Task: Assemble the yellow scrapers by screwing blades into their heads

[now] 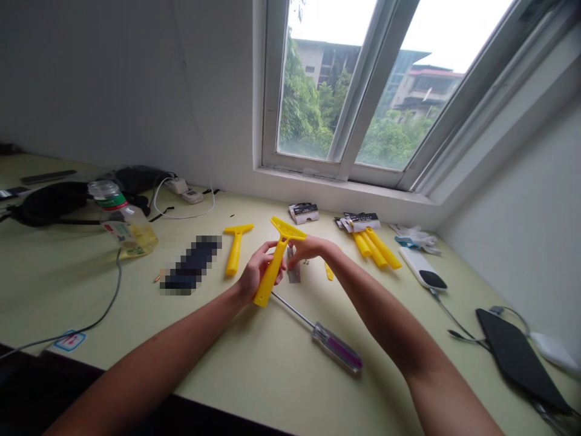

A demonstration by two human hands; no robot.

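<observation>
My left hand [256, 272] is wrapped round the handle of a yellow plastic scraper [272, 266], whose wide head points away from me. Just right of it, my right hand [305, 247] reaches down with its fingers closed on a flat grey metal blade [295, 275]. The scraper head partly covers those fingers. A few tiny screws [306, 262] lie beside the blade. Below my hands rests a screwdriver [336, 348] with a clear and purple handle. Another yellow scraper [234, 249] lies to the left, and a small yellow piece [329, 272] is partly behind my right forearm.
Several packaged yellow scrapers [374, 245] lie at the back right, near a white device [422, 269] and a black phone [521, 357]. An open bottle [124, 221] stands on the left, beside a pixelated dark object [193, 266]. Cables cross both sides.
</observation>
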